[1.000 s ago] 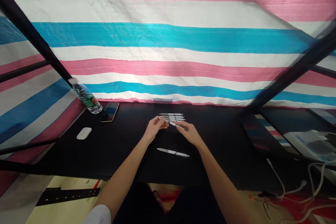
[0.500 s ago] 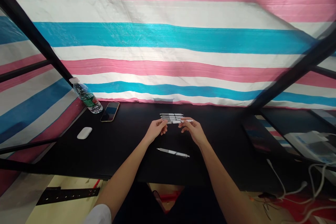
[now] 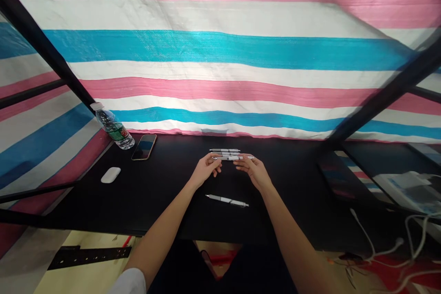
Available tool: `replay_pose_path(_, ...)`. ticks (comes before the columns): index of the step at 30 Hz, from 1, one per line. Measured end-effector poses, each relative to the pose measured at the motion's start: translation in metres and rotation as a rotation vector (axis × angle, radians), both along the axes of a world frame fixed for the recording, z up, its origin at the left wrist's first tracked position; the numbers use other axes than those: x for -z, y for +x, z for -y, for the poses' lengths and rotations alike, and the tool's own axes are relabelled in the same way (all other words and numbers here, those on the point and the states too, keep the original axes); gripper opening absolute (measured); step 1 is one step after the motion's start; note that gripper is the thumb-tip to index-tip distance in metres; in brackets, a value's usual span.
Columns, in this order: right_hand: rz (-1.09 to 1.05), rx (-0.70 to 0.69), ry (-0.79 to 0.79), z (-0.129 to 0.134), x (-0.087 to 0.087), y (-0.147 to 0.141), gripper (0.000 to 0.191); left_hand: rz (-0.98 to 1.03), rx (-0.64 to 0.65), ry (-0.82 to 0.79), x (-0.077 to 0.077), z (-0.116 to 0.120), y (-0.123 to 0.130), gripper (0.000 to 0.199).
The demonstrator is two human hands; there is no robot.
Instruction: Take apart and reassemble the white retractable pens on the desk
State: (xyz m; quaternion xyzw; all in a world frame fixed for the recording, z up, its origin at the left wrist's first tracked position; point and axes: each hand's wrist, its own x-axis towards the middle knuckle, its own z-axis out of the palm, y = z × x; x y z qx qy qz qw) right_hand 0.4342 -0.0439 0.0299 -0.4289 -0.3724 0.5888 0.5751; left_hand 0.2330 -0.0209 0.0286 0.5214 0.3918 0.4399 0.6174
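Between my two hands a white pen [image 3: 228, 158] lies crosswise. My left hand [image 3: 206, 170] pinches its left end, and my right hand [image 3: 253, 170] has its fingers closed on the right end. Just beyond the held pen, several similar pens [image 3: 224, 150] lie side by side on the black table [image 3: 158, 202], partly covered by my fingers. Nearer to me, one more white pen [image 3: 227, 200] with a grey grip rests alone, slightly slanted, below both hands.
On the left stand a water bottle [image 3: 115, 126], a phone [image 3: 144, 147] and a white rounded case [image 3: 110, 175]. White cables [image 3: 413, 243] and a pale plastic packet [image 3: 409, 190] are at the right. Striped sheeting [image 3: 220, 87] backs the table, with black frame bars [image 3: 389, 87] at the sides.
The held pen has shifted slightly away from me, closer to the row, and lies more level. My hands have barely moved; the lone pen stays put.
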Motion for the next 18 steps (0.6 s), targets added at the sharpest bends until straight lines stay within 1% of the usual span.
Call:
replay_pose_path(2,0.005,-0.009,0.009,0.0004,-0.0008,0.0001,0.039,-0.006,-0.029,-0.063,0.0002,-0.0005,0.0007,0.045)
replay_pose_path(4,0.018,-0.028,0.023,0.0011,-0.0009,0.0005,0.037,-0.007,-0.050,-0.091,0.0002,-0.0009,0.0003,0.048)
replay_pose_path(6,0.023,-0.044,0.036,0.0016,-0.0005,0.0014,0.035,-0.008,-0.057,-0.063,-0.0004,-0.0009,-0.0006,0.046)
replay_pose_path(9,0.021,-0.049,0.039,0.0013,0.0010,0.0029,0.032,0.013,-0.036,0.023,-0.0023,-0.0004,-0.0014,0.037)
replay_pose_path(11,0.025,-0.044,0.035,0.0007,0.0022,0.0038,0.032,0.038,-0.027,0.049,-0.0031,-0.0002,-0.0012,0.038)
replay_pose_path(14,0.034,-0.049,0.035,0.0002,0.0030,0.0042,0.032,0.038,-0.062,0.020,-0.0015,-0.0011,-0.0006,0.040)
replay_pose_path(18,0.027,-0.053,0.030,0.0005,0.0018,0.0030,0.032,-0.039,-0.108,-0.009,0.0039,-0.0034,-0.0015,0.041)
